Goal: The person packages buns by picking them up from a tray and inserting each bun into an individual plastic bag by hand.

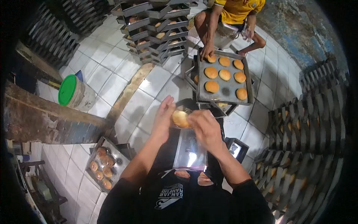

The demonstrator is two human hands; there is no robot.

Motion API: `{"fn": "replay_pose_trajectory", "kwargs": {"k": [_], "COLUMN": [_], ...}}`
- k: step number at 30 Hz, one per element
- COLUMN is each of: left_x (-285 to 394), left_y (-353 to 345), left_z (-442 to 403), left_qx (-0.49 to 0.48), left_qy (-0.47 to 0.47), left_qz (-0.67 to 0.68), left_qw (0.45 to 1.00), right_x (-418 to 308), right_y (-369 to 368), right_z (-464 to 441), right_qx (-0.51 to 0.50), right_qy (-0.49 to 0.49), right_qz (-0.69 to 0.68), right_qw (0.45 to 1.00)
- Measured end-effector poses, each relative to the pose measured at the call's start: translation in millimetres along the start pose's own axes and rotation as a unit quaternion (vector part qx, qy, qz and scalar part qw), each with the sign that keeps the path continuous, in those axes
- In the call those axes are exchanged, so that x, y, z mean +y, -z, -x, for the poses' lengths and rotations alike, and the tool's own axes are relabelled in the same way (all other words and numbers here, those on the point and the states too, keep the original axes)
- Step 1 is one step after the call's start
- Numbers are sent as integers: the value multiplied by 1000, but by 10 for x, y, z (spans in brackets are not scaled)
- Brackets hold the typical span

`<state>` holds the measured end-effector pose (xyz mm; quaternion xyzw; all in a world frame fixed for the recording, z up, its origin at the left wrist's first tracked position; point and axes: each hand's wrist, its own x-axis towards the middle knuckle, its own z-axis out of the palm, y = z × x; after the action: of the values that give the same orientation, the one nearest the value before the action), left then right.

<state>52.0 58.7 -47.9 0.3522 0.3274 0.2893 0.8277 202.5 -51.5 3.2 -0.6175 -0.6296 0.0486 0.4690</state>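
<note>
A round golden bun (180, 118) sits between my two hands, with what looks like clear plastic around it. My left hand (163, 118) holds it from the left, fingers pointing up and away along its side. From the right, my right hand (207, 130) pinches at its edge with curled fingers; the fingertips are partly hidden. Below the bun, a stack of clear plastic bags (189, 151) lies on my lap. Just ahead, a dark baking tray (223, 98) carries several buns (224, 75). Another person's hand (207, 50) touches a bun at its far left corner.
Zigzag stacks of bread trays stand ahead (158, 33) and at right (298, 171). At left are a green-lidded bucket (76, 93), a worn wooden post (52, 115) and a tray with wrapped buns (102, 168). A person in a yellow shirt (238, 13) sits opposite.
</note>
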Motion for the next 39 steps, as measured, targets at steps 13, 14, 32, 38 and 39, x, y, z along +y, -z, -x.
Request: {"fn": "replay_pose_trajectory", "kwargs": {"k": [13,14,32,38,39], "left_x": [243,208,-304,-215,-244], "left_y": [-310,-235,-179,-137,-91], "left_z": [-241,-371,-154,565,683], "left_qx": [154,168,51,-85,-87], "left_qy": [-223,-236,-208,-320,-324], "left_qz": [-224,-202,-277,-607,-667], "left_qw": [936,936,937,722,665], "right_x": [321,478,956,1659,1353], "right_y": [-8,-9,174,517,576], "right_z": [-423,-498,346,540,598], "right_qx": [63,51,52,24,2], "right_qy": [-173,-285,-291,-376,-439], "right_qz": [-36,-168,-187,56,-43], "right_qw": [982,942,937,925,897]}}
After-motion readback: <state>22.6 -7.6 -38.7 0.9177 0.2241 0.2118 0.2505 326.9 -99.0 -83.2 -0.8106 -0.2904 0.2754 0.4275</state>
